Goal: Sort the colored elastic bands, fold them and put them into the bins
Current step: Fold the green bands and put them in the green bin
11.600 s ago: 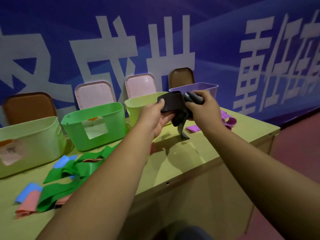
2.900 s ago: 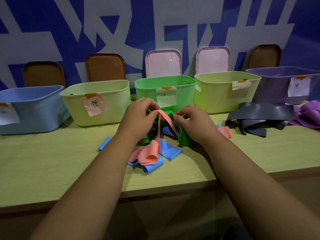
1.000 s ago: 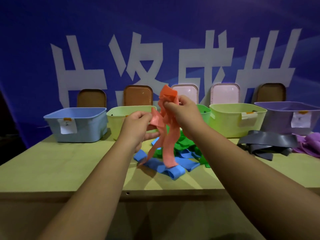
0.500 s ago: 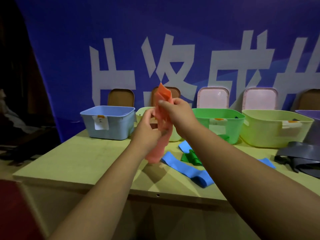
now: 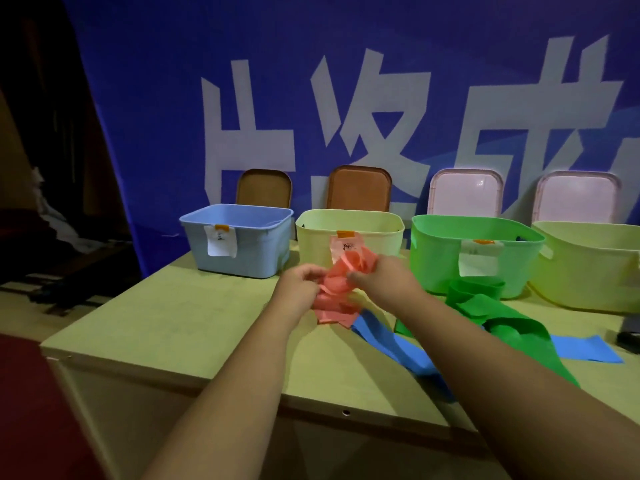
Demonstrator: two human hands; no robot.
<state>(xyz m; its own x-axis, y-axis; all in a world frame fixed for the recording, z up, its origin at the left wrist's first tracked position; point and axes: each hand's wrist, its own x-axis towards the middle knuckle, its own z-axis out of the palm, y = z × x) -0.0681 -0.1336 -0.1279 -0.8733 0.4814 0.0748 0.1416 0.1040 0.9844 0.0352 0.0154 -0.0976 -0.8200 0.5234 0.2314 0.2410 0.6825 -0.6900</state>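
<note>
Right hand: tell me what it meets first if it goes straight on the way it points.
Beyond the pink band it holds, the right hand would likely meet the front of the pale yellow bin; depth is unclear.

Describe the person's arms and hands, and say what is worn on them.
Both arms are bare as far as the frame shows: no sleeve on the left forearm or right forearm. The left hand and right hand wear no gloves; no watch, bracelet or ring is visible.
</note>
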